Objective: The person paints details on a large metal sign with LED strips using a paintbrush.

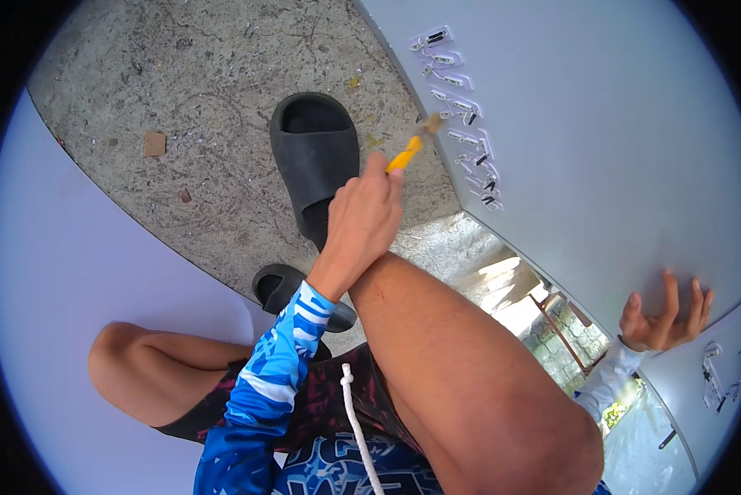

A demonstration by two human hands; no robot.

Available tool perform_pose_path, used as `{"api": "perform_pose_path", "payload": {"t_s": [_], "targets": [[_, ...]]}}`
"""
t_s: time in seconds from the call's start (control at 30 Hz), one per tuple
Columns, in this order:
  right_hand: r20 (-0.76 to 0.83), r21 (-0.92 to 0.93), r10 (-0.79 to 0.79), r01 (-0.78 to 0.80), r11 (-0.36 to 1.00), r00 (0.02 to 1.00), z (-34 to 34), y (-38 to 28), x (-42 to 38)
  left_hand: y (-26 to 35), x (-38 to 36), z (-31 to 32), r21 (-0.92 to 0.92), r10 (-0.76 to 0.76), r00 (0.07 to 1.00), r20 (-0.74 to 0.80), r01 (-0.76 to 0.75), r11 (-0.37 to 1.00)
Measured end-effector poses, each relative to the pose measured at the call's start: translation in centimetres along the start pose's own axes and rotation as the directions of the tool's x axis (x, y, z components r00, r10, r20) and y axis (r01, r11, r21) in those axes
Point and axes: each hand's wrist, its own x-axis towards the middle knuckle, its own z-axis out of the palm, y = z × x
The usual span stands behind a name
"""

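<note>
My left hand, in a blue patterned sleeve, is closed around the yellow handle of a tool. The tool's brownish head is blurred, so its kind cannot be made out. That head is close to the edge of a large pale panel. Along this edge runs a row of small white-outlined shapes with dark bits in them. Over to the right, my right hand lies against the panel, fingers spread and nothing held. Whether its palm touches cannot be seen.
A dark slipper stands on the rough concrete floor, with another slipper nearer my body. Small brown scraps lie on the floor. A second pale surface is at left. My bent knee rises between my arms.
</note>
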Motion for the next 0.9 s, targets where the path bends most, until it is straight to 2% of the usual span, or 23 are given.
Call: {"api": "perform_pose_path", "payload": {"t_s": [0.03, 0.07, 0.13, 0.17, 0.2, 0.27, 0.3, 0.33, 0.4, 0.43, 0.47, 0.5, 0.53, 0.57, 0.63, 0.67, 0.73, 0.77, 0.83, 0.87, 0.9], "targets": [[-0.007, 0.006, 0.001, -0.001, 1.0, 1.0, 0.1, 0.0, 0.0, 0.6, -0.2, -0.2, -0.062, 0.073, 0.997, 0.034, -0.071, 0.996], [-0.015, 0.01, 0.002, -0.002, 1.0, 1.0, 0.1, 0.1, -0.1, 1.5, -0.5, -0.7, -0.064, 0.075, 0.997, 0.034, -0.073, 0.995], [-0.01, 0.004, -0.008, 0.008, 1.0, 1.0, 0.1, 0.2, 0.0, 3.1, -1.7, -1.6, -0.233, 0.284, 0.958, 0.036, -0.268, 0.935], [-0.007, 0.0, -0.016, 0.016, 1.0, 1.0, 0.1, 0.3, 0.0, 3.3, -2.2, -1.6, -0.396, 0.406, 0.914, -0.026, -0.382, 0.835], [-0.004, -0.003, -0.02, 0.02, 1.0, 1.0, 0.1, 0.3, 0.0, 3.5, -2.6, -1.6, -0.402, 0.406, 0.914, -0.025, -0.381, 0.833], [-0.009, -0.001, -0.017, 0.017, 1.0, 1.0, 0.1, 0.3, -0.1, 4.0, -3.0, -1.6, -0.396, 0.367, 0.9, -0.237, -0.434, 0.809], [-0.008, -0.002, -0.018, 0.018, 1.0, 1.0, 0.1, 0.3, -0.1, 3.9, -2.8, -1.4, -0.404, 0.298, 0.912, -0.283, -0.395, 0.825], [-0.004, 0.002, -0.006, 0.006, 1.0, 1.0, 0.0, 0.2, -0.1, 3.6, -2.4, -1.1, -0.404, 0.298, 0.912, -0.282, -0.395, 0.825], [-0.006, 0.005, 0.008, -0.008, 1.0, 1.0, 0.1, 0.1, 0.0, 2.7, -1.7, -0.3, -0.191, 0.185, 0.972, -0.147, -0.212, 0.959], [-0.004, 0.008, 0.008, -0.008, 1.0, 1.0, 0.1, 0.1, 0.0, 2.2, -1.6, 0.2, -0.042, 0.224, 0.975, 0.006, -0.224, 0.974], [-0.003, 0.011, 0.007, -0.007, 1.0, 1.0, 0.1, 0.1, 0.0, 1.5, -1.4, 0.4, -0.041, 0.225, 0.974, 0.007, -0.225, 0.974], [-0.001, 0.009, 0.008, -0.008, 1.0, 1.0, 0.1, 0.1, 0.0, 0.6, -1.3, 0.5, -0.044, 0.362, 0.912, 0.192, -0.36, 0.932], [0.0, 0.007, 0.013, -0.013, 1.0, 1.0, 0.1, 0.0, 0.0, 0.3, -1.2, 0.4, -0.075, 0.474, 0.799, 0.37, -0.483, 0.872], [0.001, 0.006, 0.018, -0.018, 1.0, 1.0, 0.1, 0.0, 0.0, 0.3, -1.0, 0.6, -0.076, 0.474, 0.797, 0.375, -0.483, 0.873], [-0.007, 0.014, 0.01, -0.01, 1.0, 1.0, 0.2, 0.1, 0.1, 0.6, -0.4, 0.9, 0.182, 0.313, 0.821, 0.478, -0.441, 0.879], [-0.018, 0.024, 0.002, -0.001, 1.0, 1.0, 0.2, 0.2, 0.1, 0.5, -0.1, 1.2, 0.18, 0.313, 0.818, 0.483, -0.442, 0.879], [-0.017, 0.022, -0.002, 0.002, 1.0, 1.0, 0.2, 0.3, 0.0, 0.2, 0.6, 2.0, 0.166, 0.321, 0.903, 0.287, -0.377, 0.911], [-0.02, 0.023, -0.008, 0.008, 1.0, 1.0, 0.2, 0.3, 0.0, 0.0, 0.9, 1.9, 0.163, 0.321, 0.901, 0.292, -0.377, 0.912], [-0.009, 0.02, 0.002, -0.001, 1.0, 1.0, 0.2, 0.1, 0.0, -0.7, 1.3, 1.1, -0.217, 0.225, 0.974, 0.006, -0.219, 0.951], [-0.004, 0.022, 0.011, -0.011, 1.0, 1.0, 0.2, 0.1, 0.0, -1.3, 1.6, 1.1, -0.219, 0.223, 0.975, 0.011, -0.216, 0.952], [0.001, 0.024, 0.01, -0.01, 1.0, 1.0, 0.1, 0.1, 0.0, -2.3, 1.8, 1.2, -0.265, 0.132, 0.991, 0.003, -0.127, 0.956]]}}
